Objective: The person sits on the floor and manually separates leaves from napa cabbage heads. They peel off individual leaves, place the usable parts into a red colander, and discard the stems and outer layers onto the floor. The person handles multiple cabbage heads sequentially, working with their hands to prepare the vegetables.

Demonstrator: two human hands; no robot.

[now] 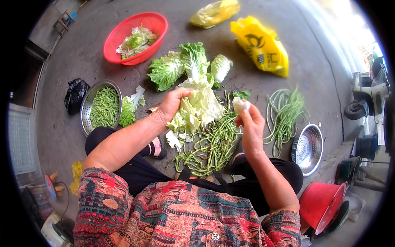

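My left hand (174, 103) grips a large pale cabbage leaf (202, 106) that hangs with torn, ragged edges. Off to its right, my right hand (252, 123) pinches a small white piece of cabbage (240, 105) between thumb and fingers. Below both hands, a heap of long green beans (209, 145) lies on the floor between my feet, partly hidden by the leaf. White leaf scraps (173, 140) lie at the heap's left side. Beyond my hands rest several loose napa cabbage leaves (193, 61) and a small pale cabbage piece (221, 68).
A red plastic basket (111, 46) holds torn leaves. At left, a steel colander (84, 119) contains cut beans, beside a black plastic bag (75, 95). To the right are a bundle of long beans (282, 114), another steel colander (304, 148) and a red bucket (321, 200). A yellow bag (262, 46) lies ahead.
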